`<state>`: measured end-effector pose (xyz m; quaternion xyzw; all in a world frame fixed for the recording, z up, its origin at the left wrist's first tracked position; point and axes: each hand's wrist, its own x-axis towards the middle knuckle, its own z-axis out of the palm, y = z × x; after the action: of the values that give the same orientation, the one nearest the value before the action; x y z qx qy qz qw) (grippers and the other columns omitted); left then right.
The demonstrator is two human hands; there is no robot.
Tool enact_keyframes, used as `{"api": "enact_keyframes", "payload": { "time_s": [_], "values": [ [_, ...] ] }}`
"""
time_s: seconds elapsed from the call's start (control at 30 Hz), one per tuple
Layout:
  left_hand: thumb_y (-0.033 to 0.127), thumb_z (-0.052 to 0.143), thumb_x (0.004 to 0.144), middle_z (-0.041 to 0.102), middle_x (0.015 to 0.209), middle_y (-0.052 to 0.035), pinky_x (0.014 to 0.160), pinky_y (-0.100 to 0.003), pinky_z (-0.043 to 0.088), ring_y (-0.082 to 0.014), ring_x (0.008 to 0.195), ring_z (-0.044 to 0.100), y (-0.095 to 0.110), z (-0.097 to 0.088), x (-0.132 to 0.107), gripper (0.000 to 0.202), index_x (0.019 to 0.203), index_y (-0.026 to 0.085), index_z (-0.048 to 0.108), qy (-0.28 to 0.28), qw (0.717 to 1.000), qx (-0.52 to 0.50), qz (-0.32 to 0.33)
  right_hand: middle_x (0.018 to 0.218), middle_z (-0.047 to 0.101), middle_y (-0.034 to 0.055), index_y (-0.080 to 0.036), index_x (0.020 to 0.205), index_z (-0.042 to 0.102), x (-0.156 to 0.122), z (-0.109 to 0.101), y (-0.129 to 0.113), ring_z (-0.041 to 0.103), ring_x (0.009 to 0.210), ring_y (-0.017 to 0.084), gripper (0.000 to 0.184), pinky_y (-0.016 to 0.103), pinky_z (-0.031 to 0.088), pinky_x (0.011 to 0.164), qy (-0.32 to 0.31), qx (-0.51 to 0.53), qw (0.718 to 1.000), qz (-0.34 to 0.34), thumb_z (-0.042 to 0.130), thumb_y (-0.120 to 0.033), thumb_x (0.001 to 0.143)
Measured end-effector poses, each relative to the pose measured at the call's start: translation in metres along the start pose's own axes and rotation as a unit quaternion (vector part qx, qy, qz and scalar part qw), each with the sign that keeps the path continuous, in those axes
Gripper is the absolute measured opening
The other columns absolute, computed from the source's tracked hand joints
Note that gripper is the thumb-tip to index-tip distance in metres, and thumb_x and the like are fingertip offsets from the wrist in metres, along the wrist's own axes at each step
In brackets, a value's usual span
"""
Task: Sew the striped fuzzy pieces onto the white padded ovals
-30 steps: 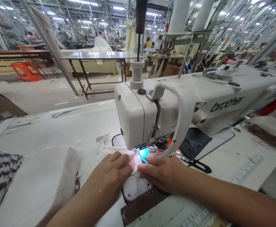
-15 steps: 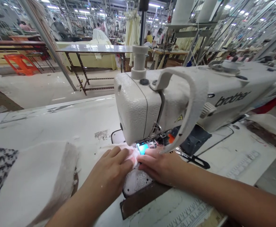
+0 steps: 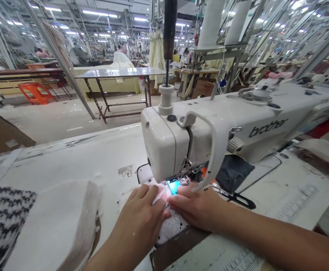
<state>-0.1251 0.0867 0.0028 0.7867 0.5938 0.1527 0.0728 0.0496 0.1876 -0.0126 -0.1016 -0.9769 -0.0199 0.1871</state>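
Note:
A white Brother sewing machine (image 3: 223,128) stands on the work table (image 3: 76,162). Under its needle area, lit by a small blue-white lamp (image 3: 173,186), lies a small piece of white fabric (image 3: 159,192). My left hand (image 3: 141,218) rests on the fabric's left side, fingers flat and close together, pressing it down. From the right, my right hand (image 3: 195,207) presses its fingers on the fabric beside the presser foot. The fingertips of both hands nearly meet over the metal needle plate (image 3: 171,226).
A stack of white fabric pieces (image 3: 54,226) lies at the left, with a black-and-white patterned cloth (image 3: 0,218) beside it. Black scissors (image 3: 234,197) and a dark cloth (image 3: 232,171) lie under the machine arm. Thread cones (image 3: 212,19), a metal table (image 3: 119,73) and an orange stool (image 3: 36,92) stand beyond.
Both hands stay pressed on the fabric at the needle. My left hand has slid slightly toward me and to the right. The view has shifted a little.

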Motion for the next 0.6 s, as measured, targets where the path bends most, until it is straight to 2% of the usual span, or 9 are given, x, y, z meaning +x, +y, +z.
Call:
{"api": "enact_keyframes", "payload": {
  "time_s": [0.17,0.43,0.6],
  "values": [
    [0.022,0.05,0.087,0.053,0.1,-0.0098,0.075,-0.047,0.043,-0.0278,0.09,0.045,0.0027,-0.0001,-0.0005,0.016,0.099,0.017,0.059,-0.007,1.0,0.013,-0.01,0.073,0.057,-0.0001,-0.022,0.086,0.06,0.0001,-0.001,-0.0004,0.049,0.062,0.016,0.012,0.028,0.03,0.061,-0.026,0.021,0.999,0.004,0.049,-0.022,0.088],
    [0.028,0.052,0.087,0.053,0.102,-0.009,0.074,-0.046,0.044,-0.0275,0.09,0.046,0.0044,-0.0015,-0.0004,0.026,0.111,0.019,0.057,-0.028,0.999,0.032,-0.034,0.071,0.057,-0.0006,-0.022,0.085,0.062,-0.0007,-0.0006,0.0004,0.048,0.062,0.015,0.014,0.028,0.029,0.061,-0.023,0.037,0.999,0.009,0.048,-0.024,0.088],
    [0.047,0.058,0.081,0.053,0.107,-0.0107,0.076,-0.047,0.044,-0.0294,0.093,0.046,0.0019,0.0015,-0.0034,0.047,0.117,0.017,0.055,-0.013,0.999,0.029,-0.029,0.071,0.057,-0.001,-0.023,0.083,0.062,0.0006,-0.0021,0.0004,0.049,0.063,0.015,0.012,0.027,0.03,0.063,-0.031,0.027,0.999,0.025,0.051,-0.025,0.087]
  ]
}}
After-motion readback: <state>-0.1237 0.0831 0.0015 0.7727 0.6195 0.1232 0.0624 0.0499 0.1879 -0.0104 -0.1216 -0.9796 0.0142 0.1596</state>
